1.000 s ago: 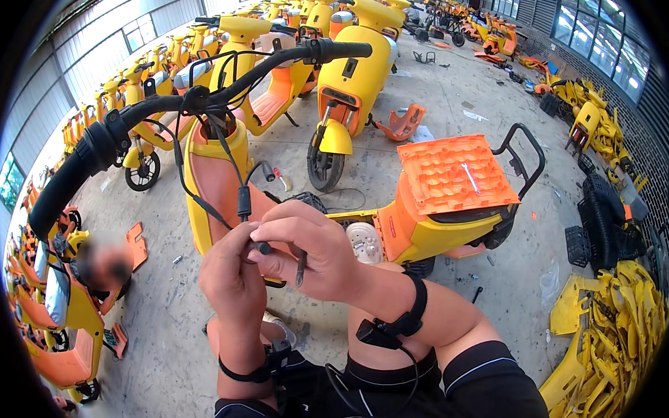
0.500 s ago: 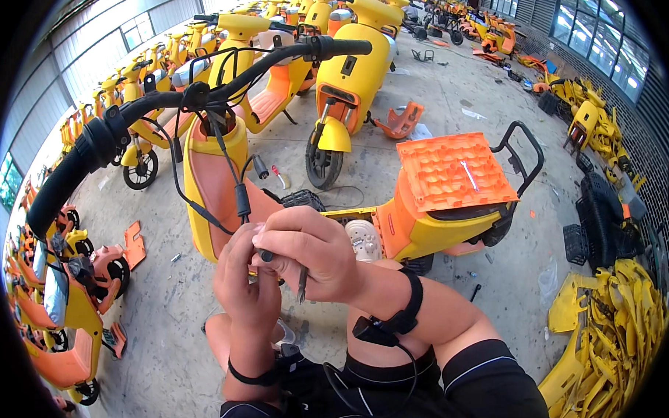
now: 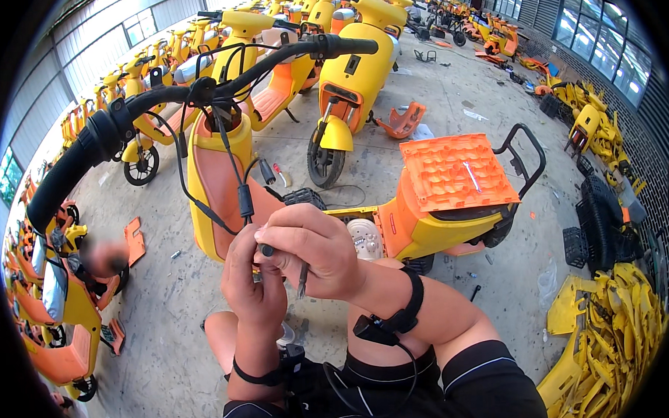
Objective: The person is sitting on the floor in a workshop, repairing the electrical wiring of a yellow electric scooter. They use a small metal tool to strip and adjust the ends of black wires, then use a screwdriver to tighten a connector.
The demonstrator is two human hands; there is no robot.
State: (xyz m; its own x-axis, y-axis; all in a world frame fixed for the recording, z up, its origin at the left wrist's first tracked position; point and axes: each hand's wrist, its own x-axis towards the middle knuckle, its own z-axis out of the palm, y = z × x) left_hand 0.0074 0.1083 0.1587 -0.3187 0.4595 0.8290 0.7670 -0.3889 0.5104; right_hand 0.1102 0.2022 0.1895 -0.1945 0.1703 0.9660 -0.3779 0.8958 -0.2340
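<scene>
The black stub (image 3: 267, 250) sits right where both hands meet, round end toward the camera, so I'd guess its long axis runs roughly along the line of sight. Right hand (image 3: 321, 252) is the nearer one, its thumb and fingers clamped on the stub, and a thin rod (image 3: 302, 281) pokes down out of the same hand; can't tell if the two join up. Left hand (image 3: 250, 280) is just to the left, fingers together and looking pinched on the lower end of the cables (image 3: 245, 201), though the actual contact is hidden. Those hang from the handlebar (image 3: 267, 66) above. It's all held up beside the scooter (image 3: 446, 236), over concrete floor (image 3: 168, 310), with an orange tray (image 3: 429, 165) and a wrench (image 3: 471, 177) on the scooter's rear, and more scooters packed behind
</scene>
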